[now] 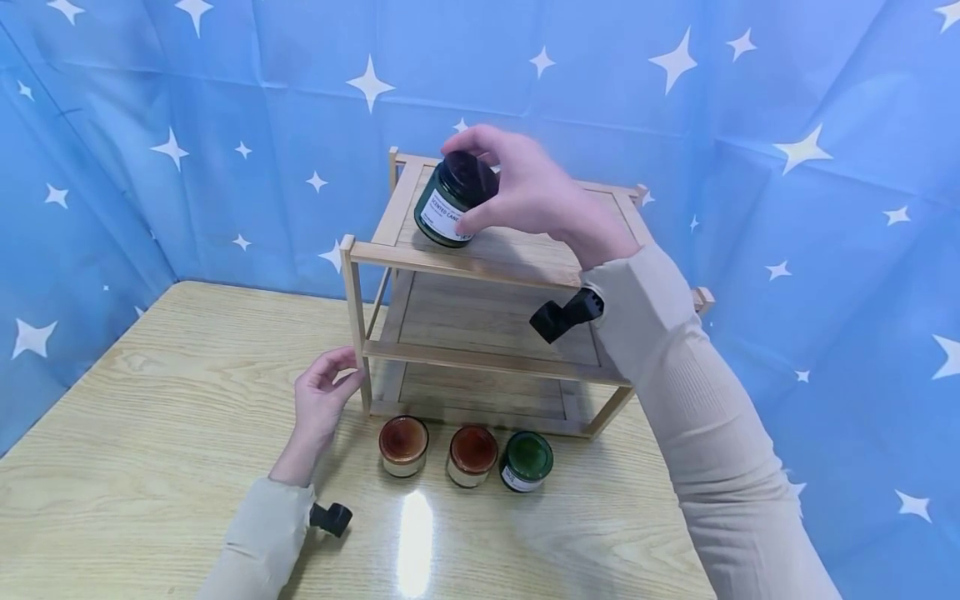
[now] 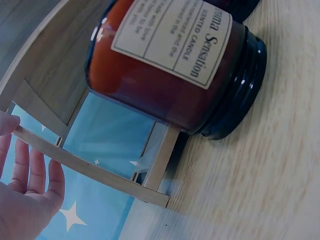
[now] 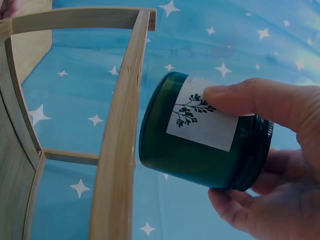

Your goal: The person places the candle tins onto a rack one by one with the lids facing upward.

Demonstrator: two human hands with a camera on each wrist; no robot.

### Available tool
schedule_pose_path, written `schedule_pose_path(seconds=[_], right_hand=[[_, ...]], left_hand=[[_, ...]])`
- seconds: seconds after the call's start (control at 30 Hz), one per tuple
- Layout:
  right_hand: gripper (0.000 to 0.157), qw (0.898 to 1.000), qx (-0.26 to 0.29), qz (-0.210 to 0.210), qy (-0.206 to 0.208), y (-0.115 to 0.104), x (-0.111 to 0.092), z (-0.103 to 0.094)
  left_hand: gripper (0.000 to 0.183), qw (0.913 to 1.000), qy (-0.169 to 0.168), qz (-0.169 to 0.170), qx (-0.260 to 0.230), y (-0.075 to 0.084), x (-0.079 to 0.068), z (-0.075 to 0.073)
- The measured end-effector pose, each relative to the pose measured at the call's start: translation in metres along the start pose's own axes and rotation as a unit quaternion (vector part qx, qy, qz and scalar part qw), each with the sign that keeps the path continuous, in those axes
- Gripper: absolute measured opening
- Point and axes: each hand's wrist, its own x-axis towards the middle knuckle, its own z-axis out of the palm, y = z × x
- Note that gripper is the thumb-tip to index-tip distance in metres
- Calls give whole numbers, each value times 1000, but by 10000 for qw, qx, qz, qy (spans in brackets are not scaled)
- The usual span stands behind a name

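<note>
My right hand (image 1: 525,179) grips a green glass scented candle (image 1: 441,208) by its black lid end, thumb on the white label. The candle is tilted, lid uppermost, close over the left part of the wooden rack's top shelf (image 1: 525,250). In the right wrist view, a leafy sprig shows on the label of this candle (image 3: 200,115), beside the rack's rail (image 3: 117,120). My left hand (image 1: 318,400) holds the rack's front left post (image 1: 356,333) between thumb and fingers, low near the table. The left wrist view shows its curved fingers (image 2: 37,170) against that post.
Two amber candles (image 1: 403,446) (image 1: 472,456) and a green candle (image 1: 527,461) stand in a row before the rack, lids down on the wooden table (image 1: 150,433). The rack has lower shelves (image 1: 480,321). A blue star-patterned curtain (image 1: 262,125) hangs close behind.
</note>
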Motion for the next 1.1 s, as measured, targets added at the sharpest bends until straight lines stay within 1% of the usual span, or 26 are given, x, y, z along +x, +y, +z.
schedule_pose_path(seconds=[0.17,0.37,0.53,0.63,0.73,0.87,1.0,1.1], right_hand=[[74,9995,-35,-122,-295,2,5,0],[72,9965,-217,-461,-656,2,11,-1],[72,9941,-63,-596,-906,2,16,0],[73,9937,168,-576,-943,4,19,2],[75,9924,576,-538,-946,9,21,4],[77,9864,1247,-504,-941,15,24,7],[78,9797,1738,-434,-899,19,26,11],[79,9762,1987,-291,-813,21,26,13]], left_hand=[[48,10000,13,-44,25,0,-1,1],[49,10000,7,-90,37,-1,0,0],[47,9999,-8,-95,53,-1,0,0],[48,9999,3,-84,65,0,0,0],[48,9999,28,-95,67,0,0,1],[49,9999,34,-114,78,0,0,1],[50,10000,-2,-68,46,-1,0,1],[50,10000,-6,-39,9,-1,1,0]])
